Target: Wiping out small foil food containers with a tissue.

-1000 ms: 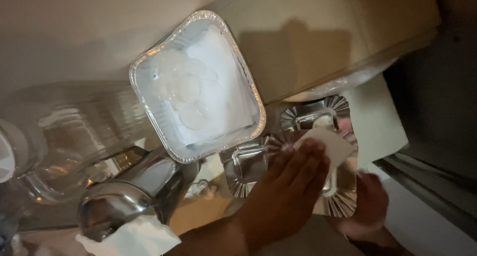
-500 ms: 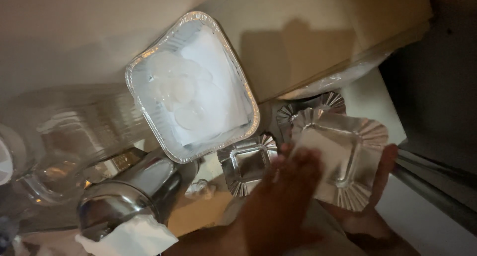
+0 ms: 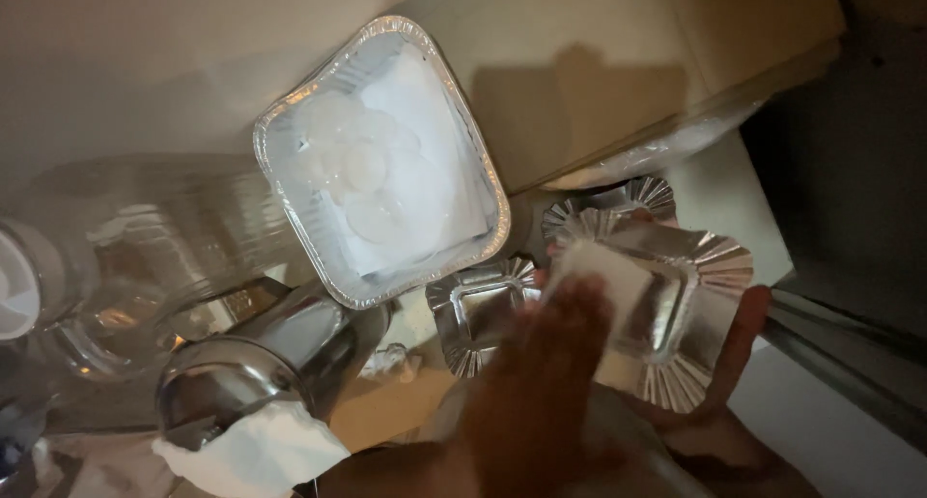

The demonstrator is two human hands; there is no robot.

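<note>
Wiping out a fluted foil tray (image 3: 676, 314)
Right hand (image 3: 734, 363) cupped it from below over the tabletop's edge; left hand (image 3: 541, 382) pressed a white pad (image 3: 603, 276) inside. Looked mid-wipe; corners probably needed firmer strokes.
</note>
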